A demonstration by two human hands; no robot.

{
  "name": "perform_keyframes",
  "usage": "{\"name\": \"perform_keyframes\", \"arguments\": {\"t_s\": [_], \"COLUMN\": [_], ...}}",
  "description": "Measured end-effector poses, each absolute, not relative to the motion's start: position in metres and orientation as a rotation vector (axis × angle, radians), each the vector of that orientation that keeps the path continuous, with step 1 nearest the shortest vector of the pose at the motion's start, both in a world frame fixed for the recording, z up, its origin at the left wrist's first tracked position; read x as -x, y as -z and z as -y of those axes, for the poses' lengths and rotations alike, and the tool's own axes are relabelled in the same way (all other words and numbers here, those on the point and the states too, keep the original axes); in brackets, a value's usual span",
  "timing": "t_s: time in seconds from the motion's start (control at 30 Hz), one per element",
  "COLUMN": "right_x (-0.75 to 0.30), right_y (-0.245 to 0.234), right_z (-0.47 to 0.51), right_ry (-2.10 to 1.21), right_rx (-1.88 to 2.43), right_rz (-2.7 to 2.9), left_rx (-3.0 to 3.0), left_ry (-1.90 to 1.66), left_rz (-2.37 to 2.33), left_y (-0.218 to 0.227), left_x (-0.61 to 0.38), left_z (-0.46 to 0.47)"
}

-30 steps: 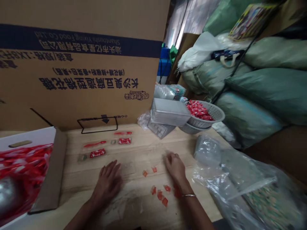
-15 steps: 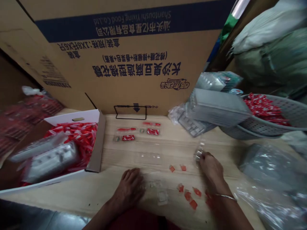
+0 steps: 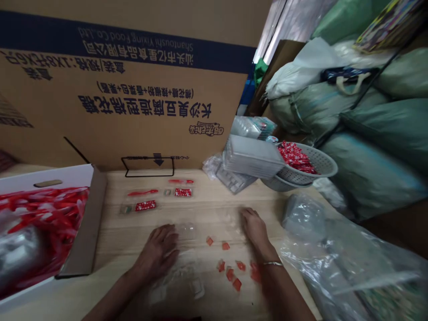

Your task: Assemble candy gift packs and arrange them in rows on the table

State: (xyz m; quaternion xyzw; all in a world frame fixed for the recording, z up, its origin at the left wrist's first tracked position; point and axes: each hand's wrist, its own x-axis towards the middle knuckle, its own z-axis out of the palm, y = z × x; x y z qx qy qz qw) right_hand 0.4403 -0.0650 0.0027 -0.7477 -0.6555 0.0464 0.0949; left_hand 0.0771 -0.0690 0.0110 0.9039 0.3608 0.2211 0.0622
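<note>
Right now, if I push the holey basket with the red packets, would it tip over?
Probably yes: the perforated plastic basket sits tilted on a second basket, so it looks easy to slide. It should feel light, since its thin walls are full of holes. The red packets inside might spill out over the lower side.

Smooth wood tabletop (image 3: 207,200), matt cardboard carton (image 3: 133,111), glossy plastic bag (image 3: 334,267).

White box (image 3: 83,223) and plastic bag (image 3: 334,267) seemingly flank the hands (image 3: 157,252).
</note>
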Motion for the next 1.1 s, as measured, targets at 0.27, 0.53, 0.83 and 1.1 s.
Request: {"name": "perform_keyframes", "arguments": {"t_s": [0.27, 0.53, 0.83, 1.1], "right_x": [-0.429, -0.374, -0.372, -0.398], "right_y": [-0.027, -0.036, -0.026, -0.016], "right_z": [0.047, 0.129, 0.146, 0.145], "right_ry": [-0.223, -0.61, -0.78, -0.758], "right_rx": [1.924, 1.853, 1.836, 1.664], "right_rz": [2.085, 2.037, 1.803, 1.56], "left_rx": [-2.641, -2.51, -2.405, -2.449], "left_ry": [-0.31, -0.13, -0.18, -0.189], "left_rz": [-0.866, -0.94, -0.9, -0.841], "left_y": [-0.029, -0.026, -0.006, -0.02], "left_x": [-0.155, -0.192, -0.199, -0.214], "left_z": [0.04, 0.051, 0.064, 0.058]}}
